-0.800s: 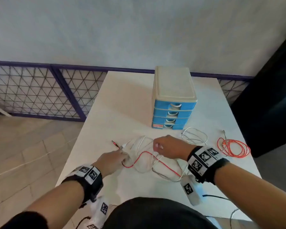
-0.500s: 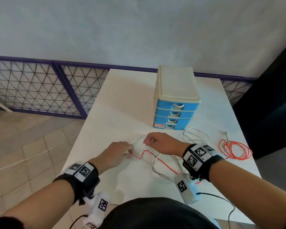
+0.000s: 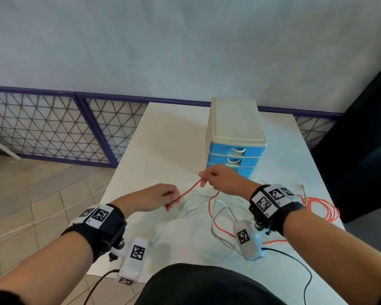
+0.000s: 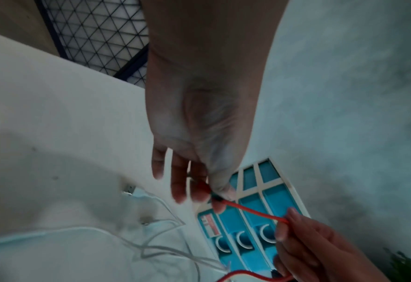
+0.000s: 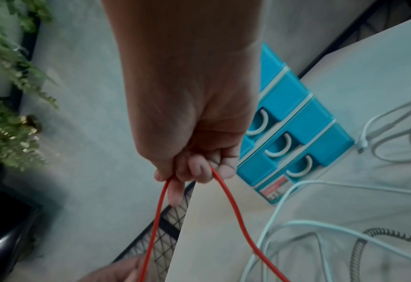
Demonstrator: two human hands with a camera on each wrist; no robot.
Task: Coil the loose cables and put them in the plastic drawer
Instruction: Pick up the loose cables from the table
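Your left hand (image 3: 156, 198) pinches the plug end of the red cable (image 3: 188, 191); your right hand (image 3: 220, 180) curls round it a little farther along, a short span raised taut between them. The rest trails limp into the white cables (image 3: 191, 205) on the table (image 3: 163, 137). It looks light and floppy, so gather it near the pinch. The plastic drawer unit (image 3: 235, 137) stands beyond, every visible drawer closed.

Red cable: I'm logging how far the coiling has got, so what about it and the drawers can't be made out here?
- Red cable: its far run passes behind the right hand and wrist camera in the head view; its length is unclear.
- Its end in the left hand: blurred in the left wrist view.
- Plastic drawer unit: the lowest drawers are hidden by the right hand; the contents are unseen.
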